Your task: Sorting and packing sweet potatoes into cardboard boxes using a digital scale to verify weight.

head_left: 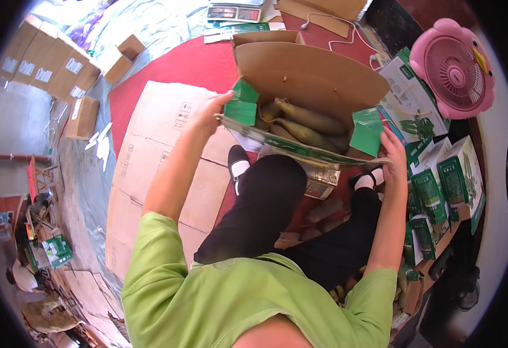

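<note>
An open cardboard box (pixel 300 66), brown inside with green flaps at both ends, stands before my knees. Several long, tapered, greenish-brown vegetables (pixel 306 133) lie in it; their exact kind I cannot make out. My left hand (pixel 214 113) is closed on the box's left end, beside the green flap (pixel 240 113). My right hand (pixel 393 151) grips the right end, next to the other green flap (pixel 366 132). The tall far flap stands up. Below the near side, between my legs, part of a silvery boxy thing (pixel 322 181) shows; the rest is hidden.
Flattened cardboard (pixel 149 151) covers the floor at my left, over a red mat (pixel 173 66). A pink fan (pixel 454 69) stands at the far right, above several green-and-white cartons (pixel 431 188). Brown cartons (pixel 48 58) line the far left. A white cable (pixel 347 42) runs behind the box.
</note>
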`<action>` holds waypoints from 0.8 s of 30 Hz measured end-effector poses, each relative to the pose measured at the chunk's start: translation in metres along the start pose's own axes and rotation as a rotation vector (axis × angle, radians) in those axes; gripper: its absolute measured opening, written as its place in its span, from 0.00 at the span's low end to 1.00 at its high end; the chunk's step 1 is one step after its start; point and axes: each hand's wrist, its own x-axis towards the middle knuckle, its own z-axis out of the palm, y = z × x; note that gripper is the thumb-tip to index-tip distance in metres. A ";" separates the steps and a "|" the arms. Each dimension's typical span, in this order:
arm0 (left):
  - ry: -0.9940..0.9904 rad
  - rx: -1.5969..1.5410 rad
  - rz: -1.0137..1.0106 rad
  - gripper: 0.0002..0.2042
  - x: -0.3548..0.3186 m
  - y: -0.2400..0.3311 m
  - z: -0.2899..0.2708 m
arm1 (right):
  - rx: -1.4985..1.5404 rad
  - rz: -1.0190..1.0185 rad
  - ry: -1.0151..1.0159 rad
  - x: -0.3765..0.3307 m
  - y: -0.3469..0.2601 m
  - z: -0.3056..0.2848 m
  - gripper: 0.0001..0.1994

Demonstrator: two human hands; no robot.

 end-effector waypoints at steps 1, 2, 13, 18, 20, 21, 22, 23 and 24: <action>0.010 -0.041 0.045 0.15 -0.008 0.003 -0.013 | 0.001 0.008 -0.054 -0.004 -0.006 0.018 0.20; 0.020 -0.079 0.089 0.15 -0.017 0.006 -0.027 | 0.000 0.010 -0.063 -0.005 -0.009 0.036 0.20; 0.174 -0.236 0.126 0.22 -0.175 0.002 -0.235 | -0.509 0.042 -0.592 -0.031 0.035 0.237 0.26; 0.263 -0.248 0.065 0.22 -0.253 -0.051 -0.353 | -0.533 0.207 -0.799 -0.078 0.101 0.333 0.27; 0.346 -0.183 0.017 0.24 -0.275 -0.061 -0.377 | -0.658 0.318 -0.857 -0.095 0.117 0.351 0.33; 0.397 -0.144 -0.024 0.26 -0.296 -0.071 -0.396 | -0.765 0.347 -0.925 -0.114 0.108 0.362 0.33; 0.415 -0.106 -0.041 0.28 -0.309 -0.078 -0.407 | -0.755 0.363 -0.940 -0.129 0.120 0.372 0.34; 0.417 -0.103 -0.082 0.28 -0.321 -0.087 -0.417 | -0.691 0.389 -0.936 -0.146 0.128 0.376 0.34; 0.427 -0.103 -0.117 0.29 -0.334 -0.096 -0.426 | -0.738 0.408 -1.044 -0.156 0.137 0.382 0.37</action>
